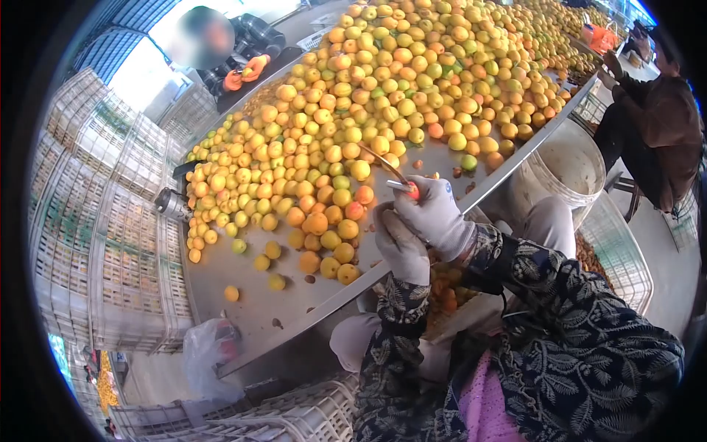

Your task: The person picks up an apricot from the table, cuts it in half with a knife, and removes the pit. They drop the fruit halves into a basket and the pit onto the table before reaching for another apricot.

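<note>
Both my hands wear pale gloves and meet above the near edge of the metal table. My right hand [440, 216] is closed around a small tool [412, 191] with a red part and a short silver piece; a thin, curved brown strip projects from it toward the fruit. Just below and to the left, my left hand [401, 247] has its fingers curled in against the right hand. Whatever lies inside those fingers is hidden. Beyond my hands, a large heap of yellow-orange apricots [339, 147] covers much of the table [254, 335].
Stacked plastic crates [110, 221] rise on the left. A white bucket [563, 166] stands at the right by the table edge. A clear plastic bag [202, 353] hangs at the near left corner. One person [247, 70] works across the table, and another [655, 125] sits at right.
</note>
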The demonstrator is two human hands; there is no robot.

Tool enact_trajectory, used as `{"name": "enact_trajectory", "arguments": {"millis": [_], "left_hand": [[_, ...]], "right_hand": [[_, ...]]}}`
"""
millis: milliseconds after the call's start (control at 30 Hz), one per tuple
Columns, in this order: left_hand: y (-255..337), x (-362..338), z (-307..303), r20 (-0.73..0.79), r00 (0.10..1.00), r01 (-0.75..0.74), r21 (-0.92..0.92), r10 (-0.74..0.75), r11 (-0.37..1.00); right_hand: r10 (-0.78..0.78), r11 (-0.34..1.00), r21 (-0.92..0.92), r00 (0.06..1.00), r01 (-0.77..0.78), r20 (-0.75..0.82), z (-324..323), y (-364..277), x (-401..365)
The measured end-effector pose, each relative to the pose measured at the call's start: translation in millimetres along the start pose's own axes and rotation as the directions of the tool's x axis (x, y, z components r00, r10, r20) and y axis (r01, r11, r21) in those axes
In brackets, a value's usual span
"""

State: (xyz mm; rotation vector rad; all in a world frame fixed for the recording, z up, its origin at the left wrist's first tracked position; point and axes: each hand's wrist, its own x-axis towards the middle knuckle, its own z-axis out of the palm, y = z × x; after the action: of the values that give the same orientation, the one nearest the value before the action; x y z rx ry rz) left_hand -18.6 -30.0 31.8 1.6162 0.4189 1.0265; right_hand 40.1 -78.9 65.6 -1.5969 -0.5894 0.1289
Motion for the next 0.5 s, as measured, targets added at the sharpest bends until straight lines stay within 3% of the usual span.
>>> {"name": "enact_trajectory", "arguments": {"millis": [100, 167, 200, 233, 267, 300, 333, 367, 433, 500], "left_hand": [[6.7, 5.2, -1.0, 0.099, 0.994, 0.063, -0.071, -0.055, 0.995], [9.4, 12.6, -4.8, 0.098, 0.995, 0.021, -0.121, -0.009, 0.992], [8.9, 16.5, -8.7, 0.131, 0.966, 0.253, -0.284, -0.224, 0.925], [8.6, 14.9, -10.9, 0.206, 0.884, 0.468, -0.428, -0.42, 0.773], [3.7, 7.6, -8.7, 0.079, 0.992, 0.101, -0.09, -0.094, 0.991], [-2.3, 10.3, -14.5, 0.091, 0.991, 0.111, -0.09, -0.103, 0.99], [-5.3, 20.1, -27.3, 0.371, 0.851, 0.51, -0.413, -0.372, 0.755], [-6.1, 24.4, -36.2, 0.676, 0.594, 0.804, -0.521, -0.435, 0.288], [-1.5, 22.6, -32.7, 0.63, 0.572, 0.814, -0.513, -0.524, 0.272], [-10.0, 19.1, -32.1, 0.633, 0.638, 0.77, -0.509, -0.438, 0.384]], "right_hand": [[-0.219, 0.944, -0.244, 0.975, 0.222, 0.037, -7.0, 9.9, 3.3], [-0.217, 0.967, -0.14, 0.976, 0.213, -0.017, 1.9, 7.2, 12.1], [0.037, 0.997, 0.067, 0.999, -0.038, 0.016, 0.1, 8.6, 15.6], [0.288, 0.92, 0.25, 0.953, -0.302, 0.093, -4.0, 7.8, 18.3], [0.317, 0.903, 0.264, 0.94, -0.34, 0.127, -5.8, 16.2, 23.3], [0.328, 0.9, 0.264, 0.937, -0.348, 0.117, -10.7, 24.8, 23.6], [0.334, 0.88, 0.312, 0.933, -0.359, 0.134, -13.7, 27.2, 22.9], [0.335, 0.856, 0.36, 0.929, -0.37, 0.158, -14.1, 28.2, 22.4], [0.454, 0.709, 0.492, 0.861, -0.505, 0.23, -17.6, 32.8, 25.3], [0.451, 0.736, 0.473, 0.872, -0.485, 0.191, -17.3, 32.1, 20.7]]}}
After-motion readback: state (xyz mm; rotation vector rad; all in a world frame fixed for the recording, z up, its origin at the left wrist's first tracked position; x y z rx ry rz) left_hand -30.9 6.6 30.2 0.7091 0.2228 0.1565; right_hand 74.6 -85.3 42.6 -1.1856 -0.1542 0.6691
